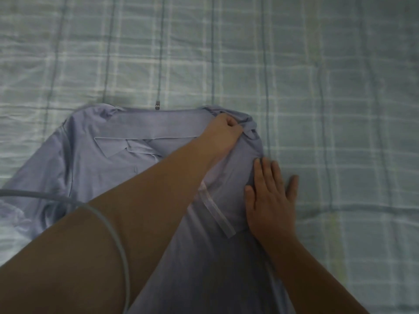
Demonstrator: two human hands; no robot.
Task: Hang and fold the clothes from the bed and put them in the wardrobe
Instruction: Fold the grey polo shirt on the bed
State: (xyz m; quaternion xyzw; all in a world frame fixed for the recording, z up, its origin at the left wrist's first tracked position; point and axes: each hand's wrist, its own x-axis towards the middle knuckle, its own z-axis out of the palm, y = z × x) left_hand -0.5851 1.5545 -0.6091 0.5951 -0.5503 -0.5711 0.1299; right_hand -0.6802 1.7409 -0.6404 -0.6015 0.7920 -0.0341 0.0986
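Head view puts the pale blue collared shirt flat on the checked bed sheet. Its collar is at the far end and its long axis runs from there back toward me, with the hem end cut off by the bottom edge.

The relation I care about is the shirt's right edge, where both hands sit. My left hand reaches across the body of the shirt and pinches a bunch of cloth at the far right shoulder, fingers curled tight on it. My right hand lies flat with fingers straight, half on the shirt's right side edge and half on the sheet, gripping nothing. It is the nearer of the 2 to me, and the pinched shoulder lies just beyond its fingertips.

I judge this a side fold being set, with the flat hand as the crease line.

My left forearm hides the shirt's middle and most of the button front. A pale strip beside the right hand may be a sleeve placket; I cannot tell. The left sleeve runs off frame, crossed by a grey cable. No wardrobe or hanger is in view.
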